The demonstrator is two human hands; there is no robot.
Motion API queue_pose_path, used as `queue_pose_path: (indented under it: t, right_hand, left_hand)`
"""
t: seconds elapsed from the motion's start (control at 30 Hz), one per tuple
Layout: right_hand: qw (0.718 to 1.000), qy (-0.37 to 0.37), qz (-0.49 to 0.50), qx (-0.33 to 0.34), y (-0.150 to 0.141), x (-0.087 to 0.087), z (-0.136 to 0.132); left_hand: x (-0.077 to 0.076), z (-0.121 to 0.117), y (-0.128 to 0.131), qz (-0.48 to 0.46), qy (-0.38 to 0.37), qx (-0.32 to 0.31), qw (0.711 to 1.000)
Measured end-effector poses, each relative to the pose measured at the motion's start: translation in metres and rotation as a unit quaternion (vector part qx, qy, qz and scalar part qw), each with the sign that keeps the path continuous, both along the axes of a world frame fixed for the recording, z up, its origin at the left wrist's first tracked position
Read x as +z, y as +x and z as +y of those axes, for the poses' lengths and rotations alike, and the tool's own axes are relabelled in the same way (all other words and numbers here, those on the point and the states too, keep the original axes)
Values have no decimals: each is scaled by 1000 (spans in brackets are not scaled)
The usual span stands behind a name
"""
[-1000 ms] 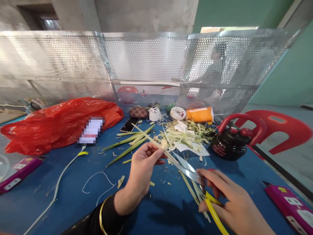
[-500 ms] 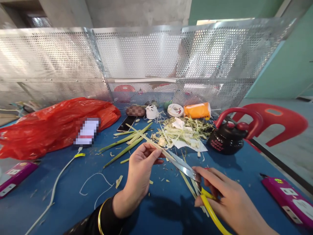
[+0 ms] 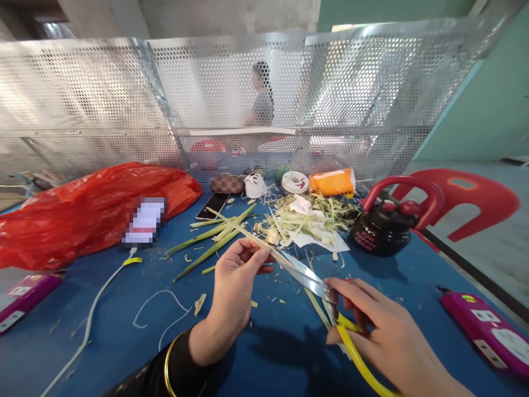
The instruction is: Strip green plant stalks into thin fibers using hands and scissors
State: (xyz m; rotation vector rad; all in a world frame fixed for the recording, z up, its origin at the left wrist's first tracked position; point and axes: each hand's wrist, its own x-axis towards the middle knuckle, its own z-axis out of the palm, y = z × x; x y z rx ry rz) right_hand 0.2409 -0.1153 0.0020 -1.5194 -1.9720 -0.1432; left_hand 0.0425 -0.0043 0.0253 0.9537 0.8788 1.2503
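Between the thumb and fingers of my left hand (image 3: 239,275) is a thin pale-green plant strip (image 3: 231,223), pointing up and to the left. My right hand (image 3: 380,325) grips yellow-handled scissors (image 3: 303,275), whose metal blades lie along the strip close to my left fingertips. Narrow strips (image 3: 316,309) hang below the blades near my right fingers; how they are held is partly hidden. Several green stalks (image 3: 206,256) lie on the blue table (image 3: 185,364) beyond my left hand. A heap of shredded plant scraps (image 3: 285,226) with white paper sits behind the scissors.
A black pot-shaped flask (image 3: 380,237) with a red handle stands at right. Purple power strips (image 3: 487,331) lie at both sides. A red plastic bag (image 3: 95,204), a phone (image 3: 144,220) on a white cable and an orange packet (image 3: 333,182) are farther back, before a perforated metal screen (image 3: 231,82).
The view has shifted slightly. Both hands, the strip and the scissors keep nearly the same pose. A person now shows more plainly behind the screen.
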Motion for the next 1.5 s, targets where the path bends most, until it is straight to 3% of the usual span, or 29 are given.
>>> queue_pose_path:
  t: [0.73,1.5]
  right_hand:
    - [999,-45,21,-21,2,-6,-2]
    - [994,-87,70,-1,3,-10,-4]
  left_hand:
    - [-2,0,0,5,-2,12,1000]
    - [-2,-3,2,4,-9,2,1000]
